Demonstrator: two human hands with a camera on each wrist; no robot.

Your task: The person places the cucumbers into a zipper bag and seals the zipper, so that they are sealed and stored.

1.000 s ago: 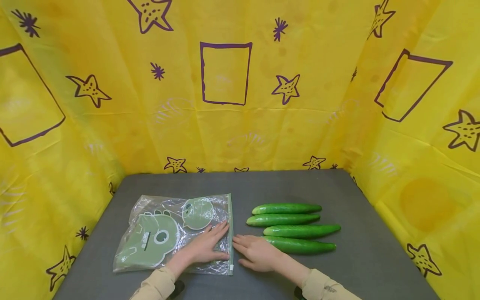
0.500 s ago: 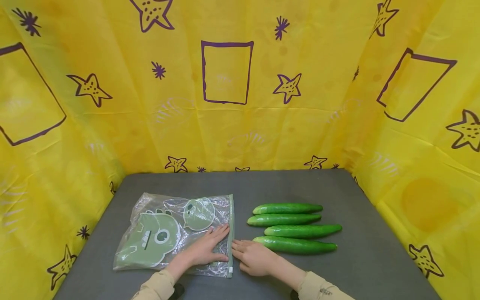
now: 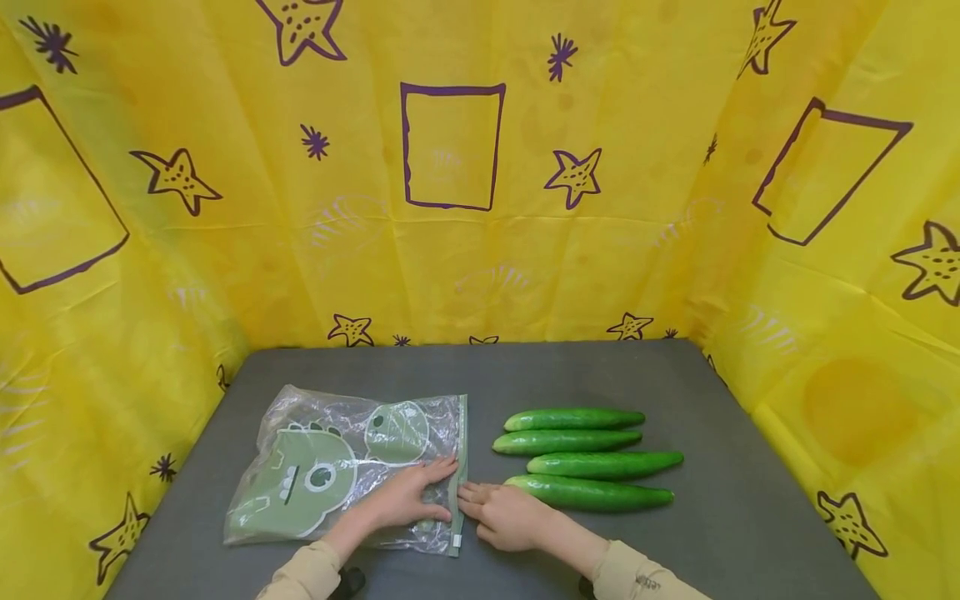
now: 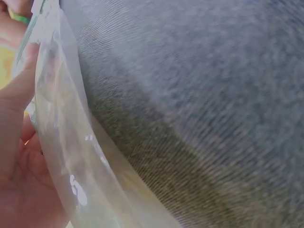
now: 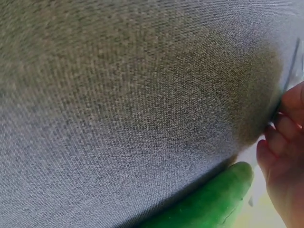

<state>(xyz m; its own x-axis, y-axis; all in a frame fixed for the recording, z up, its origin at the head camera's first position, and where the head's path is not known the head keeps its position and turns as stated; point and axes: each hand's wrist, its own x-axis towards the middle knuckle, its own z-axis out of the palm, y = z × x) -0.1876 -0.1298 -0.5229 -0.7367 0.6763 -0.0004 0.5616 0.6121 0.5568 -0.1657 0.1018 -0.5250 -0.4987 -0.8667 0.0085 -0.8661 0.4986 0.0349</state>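
A clear zip bag (image 3: 315, 487) with green dinosaur prints lies flat at the left of the table, its green zip strip (image 3: 462, 433) facing right. My left hand (image 3: 401, 498) rests on the bag beside the strip, thumb and fingers spread. In the left wrist view, the bag's plastic (image 4: 71, 123) bulges up next to that hand. With curled fingertips, my right hand (image 3: 506, 515) pinches the strip's outer edge; its fingers (image 5: 280, 135) also show in the right wrist view. The white zip slider (image 3: 457, 541) sits at the strip's near end.
To the right, several cucumbers lie side by side on the grey table (image 3: 600, 375). The nearest cucumber (image 3: 600, 493) is just beyond my right hand. Yellow patterned cloth (image 3: 450, 267) walls the back and both sides.
My right hand has shifted slightly left and nearer, onto the strip. The strip now bends a little under the hands, and my left hand has drawn slightly nearer. The cucumbers stay put.
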